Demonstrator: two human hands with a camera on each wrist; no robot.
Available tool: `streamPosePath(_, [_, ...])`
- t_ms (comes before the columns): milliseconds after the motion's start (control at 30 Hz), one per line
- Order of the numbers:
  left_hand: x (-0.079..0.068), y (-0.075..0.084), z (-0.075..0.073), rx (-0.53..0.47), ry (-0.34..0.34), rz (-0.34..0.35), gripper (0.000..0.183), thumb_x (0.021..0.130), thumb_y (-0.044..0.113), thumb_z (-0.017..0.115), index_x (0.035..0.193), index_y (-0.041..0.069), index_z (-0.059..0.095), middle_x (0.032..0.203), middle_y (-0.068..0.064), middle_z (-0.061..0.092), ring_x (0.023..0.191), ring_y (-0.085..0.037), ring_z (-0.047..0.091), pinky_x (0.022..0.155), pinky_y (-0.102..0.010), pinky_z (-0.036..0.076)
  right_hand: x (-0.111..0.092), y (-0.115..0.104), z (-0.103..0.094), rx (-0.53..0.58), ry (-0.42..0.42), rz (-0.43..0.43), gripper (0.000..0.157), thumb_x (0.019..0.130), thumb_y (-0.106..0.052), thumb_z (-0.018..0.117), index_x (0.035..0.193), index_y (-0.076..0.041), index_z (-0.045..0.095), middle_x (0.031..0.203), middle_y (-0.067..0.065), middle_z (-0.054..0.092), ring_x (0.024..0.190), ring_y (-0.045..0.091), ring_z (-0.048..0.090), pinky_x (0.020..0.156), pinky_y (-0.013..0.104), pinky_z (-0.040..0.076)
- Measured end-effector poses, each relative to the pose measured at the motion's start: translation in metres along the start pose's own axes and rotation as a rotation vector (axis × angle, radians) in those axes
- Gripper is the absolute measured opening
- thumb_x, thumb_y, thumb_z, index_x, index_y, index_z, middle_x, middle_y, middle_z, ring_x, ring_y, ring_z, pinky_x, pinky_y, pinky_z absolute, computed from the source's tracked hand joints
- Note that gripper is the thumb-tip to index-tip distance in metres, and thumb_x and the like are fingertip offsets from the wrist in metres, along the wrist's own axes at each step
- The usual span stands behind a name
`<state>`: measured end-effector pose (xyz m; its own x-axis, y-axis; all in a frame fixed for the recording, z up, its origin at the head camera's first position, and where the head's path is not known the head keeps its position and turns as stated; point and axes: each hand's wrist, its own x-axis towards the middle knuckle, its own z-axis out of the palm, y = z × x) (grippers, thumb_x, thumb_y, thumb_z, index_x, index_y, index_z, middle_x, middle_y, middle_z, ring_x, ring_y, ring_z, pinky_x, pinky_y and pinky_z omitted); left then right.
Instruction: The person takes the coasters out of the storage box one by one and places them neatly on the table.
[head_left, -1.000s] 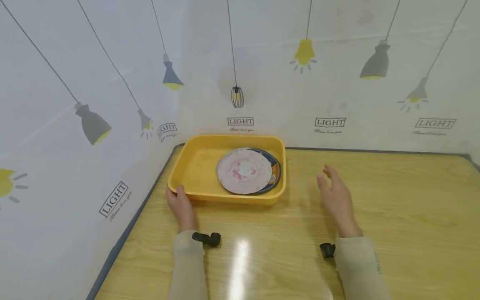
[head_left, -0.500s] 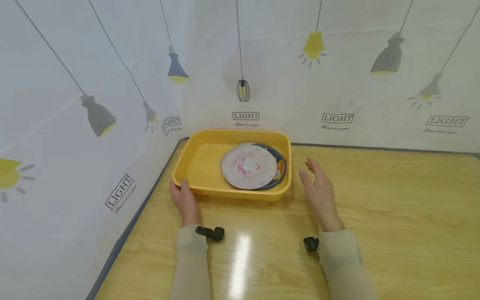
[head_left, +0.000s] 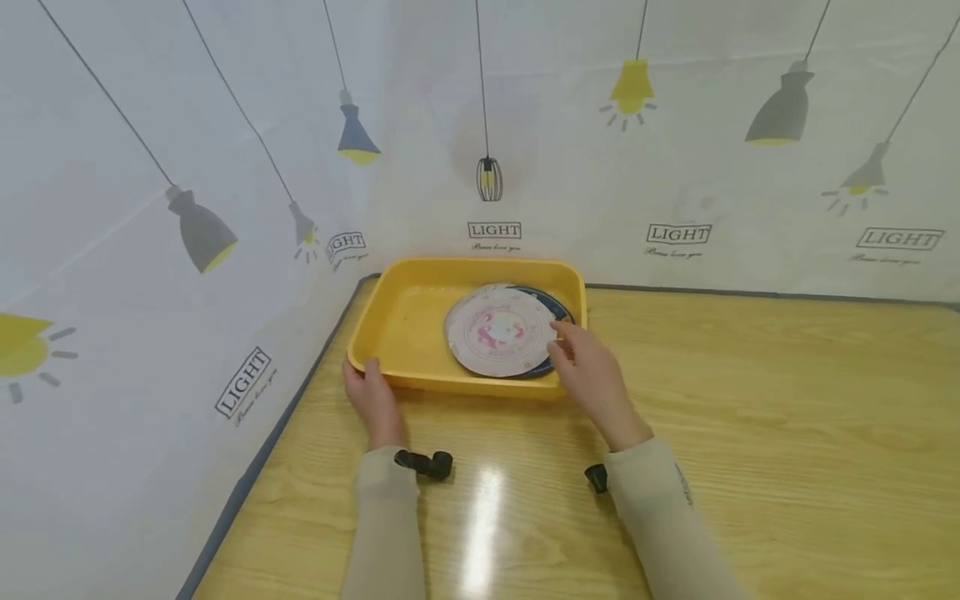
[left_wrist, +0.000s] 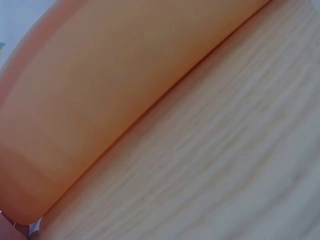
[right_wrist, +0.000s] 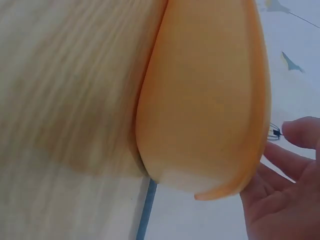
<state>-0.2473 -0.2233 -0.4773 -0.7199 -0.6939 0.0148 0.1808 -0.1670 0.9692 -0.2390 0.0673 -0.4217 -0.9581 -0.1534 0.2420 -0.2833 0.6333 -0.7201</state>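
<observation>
A yellow plastic tray (head_left: 397, 333) lies at the back left of the table, its outer wall (left_wrist: 100, 80) filling much of the left wrist view. My left hand (head_left: 373, 404) grips its front left corner, thumb at the rim. In the tray's right half, a flat round pink-and-white disc (head_left: 491, 337) overlaps a dark blue disc (head_left: 561, 307). Over the tray's right rim, my right hand (head_left: 596, 379) has its fingertips at the discs' right edge. In the right wrist view, the thumb and fingers of that hand (right_wrist: 285, 200) are apart; whether they touch a disc cannot be told.
The wood-grain table (head_left: 750, 417) extends to the right and front of the tray. White sheeting printed with lamps (head_left: 675, 150) stands close behind and to the left. Dark edging (head_left: 255, 467) runs along the table's left side.
My right hand has moved left from beside the tray to over its right rim by the discs. The left hand stays at the tray's corner. The head view has shifted slightly.
</observation>
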Motion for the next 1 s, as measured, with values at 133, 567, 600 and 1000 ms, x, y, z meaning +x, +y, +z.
streamPosePath(133, [0.001, 0.002, -0.001, -0.013, 0.001, 0.006, 0.049, 0.087, 0.009, 0.042, 0.135, 0.018, 0.043, 0.133, 0.003, 0.048, 0.122, -0.015, 0.044, 0.102, -0.025, 0.032, 0.014, -0.006, 0.005, -0.118, -0.068, 0.001, 0.039, 0.093, -0.025, 0.047, 0.127, -0.005, 0.052, 0.123, 0.014, 0.057, 0.100, 0.026, 0.060, 0.086, 0.044, 0.046])
streamPosePath(567, [-0.005, -0.001, 0.003, -0.030, 0.026, 0.014, 0.048, 0.087, 0.008, 0.039, 0.133, 0.018, 0.045, 0.131, 0.001, 0.050, 0.120, -0.017, 0.046, 0.100, -0.026, 0.035, 0.044, -0.003, 0.013, -0.195, -0.088, 0.085, 0.038, 0.095, -0.015, 0.037, 0.127, 0.001, 0.051, 0.118, 0.018, 0.059, 0.105, 0.031, 0.058, 0.093, 0.044, 0.043])
streamPosePath(600, [-0.004, -0.002, 0.002, -0.031, 0.036, 0.017, 0.048, 0.086, 0.008, 0.039, 0.133, 0.018, 0.045, 0.132, 0.001, 0.049, 0.121, -0.017, 0.046, 0.100, -0.026, 0.035, 0.045, -0.003, 0.014, -0.182, -0.092, 0.099, 0.038, 0.095, -0.016, 0.036, 0.127, 0.001, 0.050, 0.117, 0.018, 0.060, 0.102, 0.030, 0.059, 0.092, 0.043, 0.044])
streamPosePath(1000, [-0.004, -0.001, 0.008, -0.063, 0.051, 0.025, 0.049, 0.085, 0.006, 0.038, 0.133, 0.015, 0.046, 0.133, -0.001, 0.049, 0.121, -0.016, 0.046, 0.100, -0.024, 0.036, 0.058, -0.003, 0.003, -0.067, -0.256, 0.319, 0.049, 0.095, -0.026, 0.037, 0.138, -0.002, 0.037, 0.123, 0.016, 0.055, 0.062, 0.015, 0.064, 0.075, 0.033, 0.051])
